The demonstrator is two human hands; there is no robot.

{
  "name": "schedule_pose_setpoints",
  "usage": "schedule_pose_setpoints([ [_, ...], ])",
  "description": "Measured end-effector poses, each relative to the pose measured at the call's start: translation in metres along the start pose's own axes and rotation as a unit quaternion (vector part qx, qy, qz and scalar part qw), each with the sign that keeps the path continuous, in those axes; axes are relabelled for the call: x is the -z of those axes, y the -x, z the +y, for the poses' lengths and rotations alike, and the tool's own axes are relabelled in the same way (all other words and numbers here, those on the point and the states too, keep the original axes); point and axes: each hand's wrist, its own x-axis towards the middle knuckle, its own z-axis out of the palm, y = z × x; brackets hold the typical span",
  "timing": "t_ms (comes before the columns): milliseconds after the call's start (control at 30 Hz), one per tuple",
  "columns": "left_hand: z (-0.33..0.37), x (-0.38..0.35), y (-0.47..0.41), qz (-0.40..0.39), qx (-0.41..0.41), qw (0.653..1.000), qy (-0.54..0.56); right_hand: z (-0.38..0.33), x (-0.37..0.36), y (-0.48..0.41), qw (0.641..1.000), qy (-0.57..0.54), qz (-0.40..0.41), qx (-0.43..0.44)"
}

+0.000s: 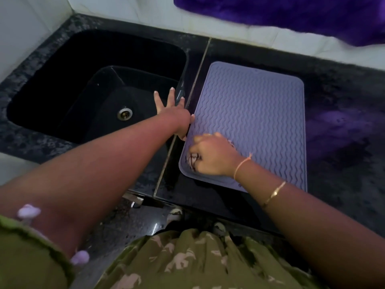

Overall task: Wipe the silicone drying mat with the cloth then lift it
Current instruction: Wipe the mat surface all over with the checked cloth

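Lying flat on the black counter [343, 163], the lilac ribbed mat [260, 122] sits just right of the sink [52, 84]. The right hand [212, 157] is on the mat's near left corner, its fingers curled round a small pale cloth [192, 160] that is mostly hidden beneath it. The left hand [173, 113] is spread with straight fingers over the strip between sink and mat, gripping nothing, its thumb at the mat's left edge. A purple towel [291, 15] hangs on the wall behind.
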Motion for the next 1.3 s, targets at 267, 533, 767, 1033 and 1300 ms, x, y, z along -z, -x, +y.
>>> schedule_pose_setpoints([
  [267, -0.004, 0.0, 0.0, -0.004, -0.014, 0.999, 0.029, 0.036, 0.029, -0.01, 0.992, -0.062, 0.095, -0.053],
  [533, -0.002, 0.002, -0.001, -0.001, -0.017, 1.0, 0.013, 0.045, 0.032, -0.034, 0.994, 0.063, 0.007, -0.086],
  [767, -0.004, 0.0, -0.001, 0.005, -0.018, 1.0, 0.005, 0.001, 0.016, -0.001, 0.995, 0.085, -0.046, 0.013],
  [1033, -0.003, -0.001, -0.002, 0.007, -0.035, 0.999, 0.001, -0.002, 0.01, 0.016, 0.991, 0.068, -0.089, 0.074],
  [1300, -0.02, 0.032, -0.022, 0.019, -0.122, 0.992, -0.016, 0.043, 0.061, 0.005, 0.928, -0.346, 0.031, -0.136],
])
